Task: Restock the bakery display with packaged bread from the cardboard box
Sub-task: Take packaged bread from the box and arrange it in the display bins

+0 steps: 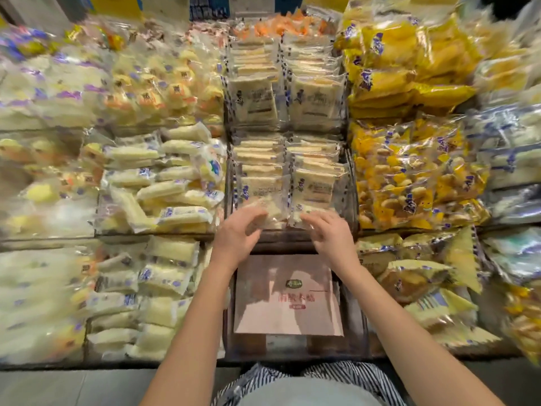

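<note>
Reading the head view, I find the left hand [235, 237] and the right hand [332, 238] raised side by side at the near rim of the centre display bin [288, 241], above the cardboard box [288, 294].

1. Key relation. The front bread packs [260, 189] stand on edge directly ahead of the fingertips, faces toward me. Their rows run away from me. One pack fronts each hand, and neither hand is nearer.
2. Fingers. The left fingers [257, 216] are curved and spread at the lower edge of their pack. The right fingers [311, 221] lie nearly straight over the other pack's lower edge. Motion blur prevents me from telling whether either hand pinches the wrapper.
3. Surface and room. The film looks slick, so I judge it will slip. The bin appears full and neighbouring stock crowds both sides, leaving little room. The box contents are hidden.
</note>
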